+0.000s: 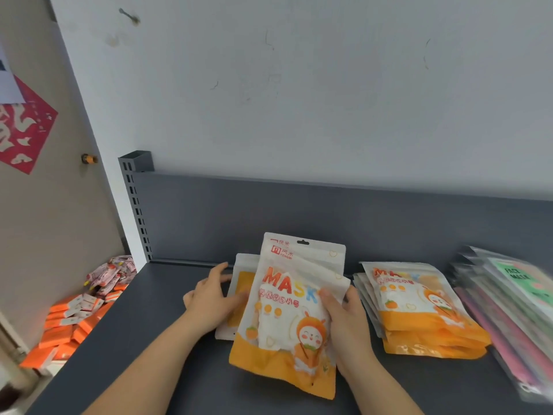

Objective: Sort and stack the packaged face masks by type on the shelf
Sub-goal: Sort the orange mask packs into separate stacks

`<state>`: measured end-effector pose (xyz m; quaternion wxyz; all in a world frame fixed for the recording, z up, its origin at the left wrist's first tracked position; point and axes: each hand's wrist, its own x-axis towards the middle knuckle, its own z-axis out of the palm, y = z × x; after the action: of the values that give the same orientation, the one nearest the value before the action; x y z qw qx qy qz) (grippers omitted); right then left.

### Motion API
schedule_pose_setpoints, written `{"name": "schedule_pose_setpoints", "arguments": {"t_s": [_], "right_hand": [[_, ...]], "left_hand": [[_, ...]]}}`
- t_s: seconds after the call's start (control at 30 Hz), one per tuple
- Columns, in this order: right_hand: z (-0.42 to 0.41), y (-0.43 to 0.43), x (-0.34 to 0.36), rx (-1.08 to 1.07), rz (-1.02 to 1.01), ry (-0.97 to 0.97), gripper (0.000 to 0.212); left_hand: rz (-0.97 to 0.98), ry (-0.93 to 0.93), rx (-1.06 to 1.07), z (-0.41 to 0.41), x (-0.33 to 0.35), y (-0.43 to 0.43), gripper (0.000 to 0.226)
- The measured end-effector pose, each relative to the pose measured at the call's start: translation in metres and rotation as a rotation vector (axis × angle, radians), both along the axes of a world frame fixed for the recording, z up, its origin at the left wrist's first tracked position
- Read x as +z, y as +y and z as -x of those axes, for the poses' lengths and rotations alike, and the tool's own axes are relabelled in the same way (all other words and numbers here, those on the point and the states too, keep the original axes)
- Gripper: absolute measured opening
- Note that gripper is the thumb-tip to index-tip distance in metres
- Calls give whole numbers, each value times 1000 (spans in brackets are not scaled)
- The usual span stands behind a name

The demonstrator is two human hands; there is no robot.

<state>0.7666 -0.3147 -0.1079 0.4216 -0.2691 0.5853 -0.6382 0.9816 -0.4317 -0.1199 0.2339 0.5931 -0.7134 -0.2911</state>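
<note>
A white and orange mask pack (pixel 287 319) with a cartoon rabbit is held tilted above the dark grey shelf (pixel 143 348). My right hand (pixel 344 316) grips its right edge, thumb on the front. My left hand (pixel 209 298) is at the pack's left edge, its fingers spread over another mask pack (pixel 239 274) that lies flat behind. A stack of the same orange rabbit packs (pixel 419 313) lies to the right. Further right is a slanted stack of clear packs with pink and green face masks (pixel 508 310).
The shelf's grey back panel (pixel 299 211) and slotted upright (pixel 134 205) stand behind. Below the shelf's left edge lie orange boxes (pixel 68 324) and pink packets (pixel 110 274). A white wall rises above.
</note>
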Motion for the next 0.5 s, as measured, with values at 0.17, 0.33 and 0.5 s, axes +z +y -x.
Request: {"name": "schedule_pose_setpoints", "arguments": {"t_s": [0.17,0.33,0.5], "right_hand": [[5,0,-4,-72,-13,-64,23],[8,2,-3,-94,-13,-91,25],[8,0,-5,-113,-45,-39,31]], "left_hand": [[-43,150,26,-2,5,2,86],[-214,623,36,-12,17,5,53],[-491,1188,38,-39,47,-2,42]]}}
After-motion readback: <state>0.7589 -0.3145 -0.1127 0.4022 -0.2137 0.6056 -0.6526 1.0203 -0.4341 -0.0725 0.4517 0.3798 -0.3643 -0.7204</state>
